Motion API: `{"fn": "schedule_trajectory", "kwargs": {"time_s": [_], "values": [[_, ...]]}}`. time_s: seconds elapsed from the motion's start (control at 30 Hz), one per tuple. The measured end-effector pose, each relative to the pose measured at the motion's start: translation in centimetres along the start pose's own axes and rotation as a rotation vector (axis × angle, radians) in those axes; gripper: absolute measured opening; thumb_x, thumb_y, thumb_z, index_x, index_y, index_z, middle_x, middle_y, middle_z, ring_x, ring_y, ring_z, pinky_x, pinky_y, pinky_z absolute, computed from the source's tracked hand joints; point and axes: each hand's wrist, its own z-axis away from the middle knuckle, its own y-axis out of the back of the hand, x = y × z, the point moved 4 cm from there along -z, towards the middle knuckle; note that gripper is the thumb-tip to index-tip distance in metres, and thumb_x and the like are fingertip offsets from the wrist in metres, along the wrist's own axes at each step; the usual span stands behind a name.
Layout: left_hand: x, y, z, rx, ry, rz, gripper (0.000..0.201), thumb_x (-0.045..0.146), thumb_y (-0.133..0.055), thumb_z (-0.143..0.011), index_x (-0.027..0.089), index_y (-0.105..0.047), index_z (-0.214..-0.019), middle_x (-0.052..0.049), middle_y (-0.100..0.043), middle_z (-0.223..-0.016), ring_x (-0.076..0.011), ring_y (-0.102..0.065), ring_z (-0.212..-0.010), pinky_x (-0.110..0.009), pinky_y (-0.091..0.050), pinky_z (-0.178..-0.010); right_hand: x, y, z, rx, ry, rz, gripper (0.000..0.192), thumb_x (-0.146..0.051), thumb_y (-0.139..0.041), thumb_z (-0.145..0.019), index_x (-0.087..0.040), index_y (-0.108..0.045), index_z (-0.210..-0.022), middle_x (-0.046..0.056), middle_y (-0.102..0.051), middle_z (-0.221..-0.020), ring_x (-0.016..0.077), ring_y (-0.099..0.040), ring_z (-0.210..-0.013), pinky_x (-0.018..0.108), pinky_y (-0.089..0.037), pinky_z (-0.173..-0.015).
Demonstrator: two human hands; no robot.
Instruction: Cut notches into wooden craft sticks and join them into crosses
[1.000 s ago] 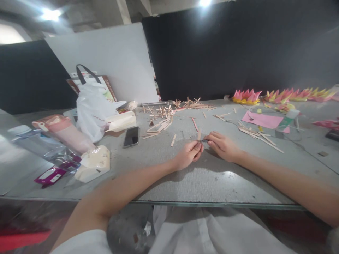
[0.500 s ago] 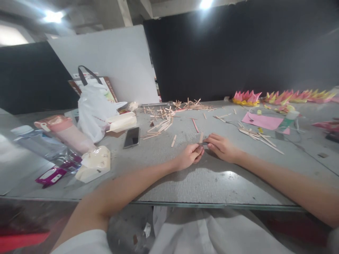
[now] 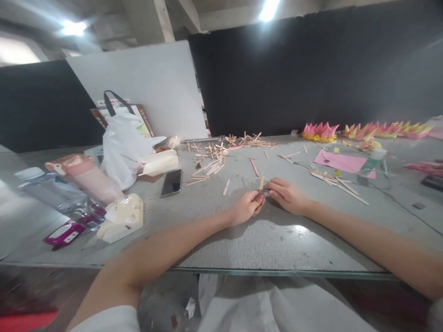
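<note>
hands: left hand (image 3: 246,207) and right hand (image 3: 286,196) pinch one wooden stick (image 3: 262,182); bottle's (image 3: 51,193) contents unclear.

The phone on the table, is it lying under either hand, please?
No, the phone lies apart, left of both the left hand and right hand.

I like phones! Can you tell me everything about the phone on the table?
The phone is a dark, flat rectangle lying face up on the grey table, its screen black and glossy. It sits left of both hands, near scattered wooden sticks and below a cream paper box. Nothing rests on it, and no hand touches it.
</note>
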Motion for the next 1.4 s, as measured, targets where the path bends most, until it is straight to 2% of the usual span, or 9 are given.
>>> {"fn": "schedule_trajectory", "kwargs": {"time_s": [0.6, 0.93, 1.2, 1.4], "values": [[-0.2, 0.1, -0.1, 0.018, -0.057, 0.088, 0.046, 0.063, -0.048, -0.102, 0.022, -0.044, -0.082, 0.010, -0.034, -0.051, -0.0089, -0.027, -0.045, -0.025, -0.024, -0.050, 0.7, -0.2, 0.1, 0.016, -0.020, 0.035, 0.036, -0.038, -0.033, -0.115, -0.020, -0.064, -0.118, 0.011, -0.065, -0.099, 0.0253, -0.062, -0.095, 0.038, -0.050, -0.084], [0.0, 0.3, -0.3, 0.045, 0.003, 0.076, 0.044, 0.063, -0.050, -0.099, 0.022, -0.045, -0.082, 0.010, -0.035, -0.052, -0.0091, -0.030, -0.045, -0.025, -0.025, -0.049, 0.8, 0.2, -0.2, 0.010, -0.031, 0.052, 0.040, -0.042, -0.033, -0.114, -0.021, -0.067, -0.115, 0.010, -0.065, -0.096, 0.0254, -0.062, -0.094, 0.037, -0.050, -0.084], [-1.1, 0.7, -1.0, 0.034, 0.058, 0.225, 0.042, 0.061, -0.056, -0.097, 0.023, -0.044, -0.083, 0.012, -0.033, -0.049, -0.0075, -0.023, -0.042, -0.023, -0.020, -0.046, 1.8, -0.1, -0.8, 0.004, -0.014, 0.052, 0.041, -0.041, -0.033, -0.115, -0.019, -0.067, -0.117, 0.011, -0.064, -0.097, 0.0250, -0.062, -0.095, 0.037, -0.051, -0.085], [-1.1, 0.9, -1.0, 0.044, 0.056, 0.230, 0.046, 0.065, -0.058, -0.095, 0.022, -0.045, -0.082, 0.012, -0.032, -0.048, -0.0069, -0.022, -0.041, -0.023, -0.018, -0.046, 1.5, -0.2, -0.9, 0.036, -0.006, 0.030, 0.042, -0.042, -0.033, -0.115, -0.019, -0.068, -0.116, 0.010, -0.062, -0.096, 0.0246, -0.062, -0.094, 0.036, -0.051, -0.084]]}}
